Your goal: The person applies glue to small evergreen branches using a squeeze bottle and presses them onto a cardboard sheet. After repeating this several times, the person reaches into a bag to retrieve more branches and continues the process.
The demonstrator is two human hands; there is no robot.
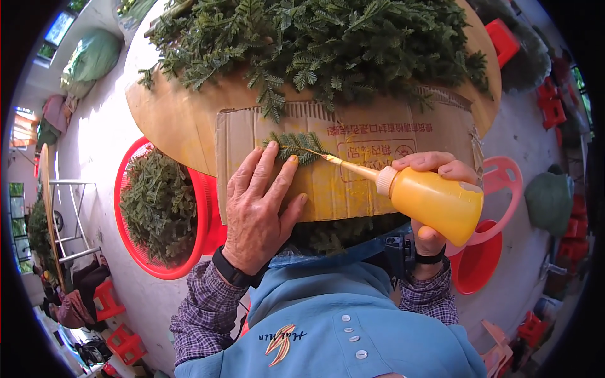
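Nearest me, my left hand (257,208) lies flat, fingers spread, pinning a small green fern-like sprig (296,148) onto the brown corrugated cardboard sheet (353,183). My right hand (435,167) is clamped on a yellow plastic squeeze bottle (435,203), nozzle at the sprig. I judge gluing under way: beyond the cardboard, a large green sprig heap (328,44) remains.

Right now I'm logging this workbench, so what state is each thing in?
left hand: flat, pressing a green sprig onto the cardboard sheet
right hand: gripping the yellow squeeze bottle
yellow squeeze bottle: tilted, nozzle tip at the sprig's stem
cardboard sheet: lying flat, stained yellow
red basket: filled with green sprigs
round table: heaped with green sprigs
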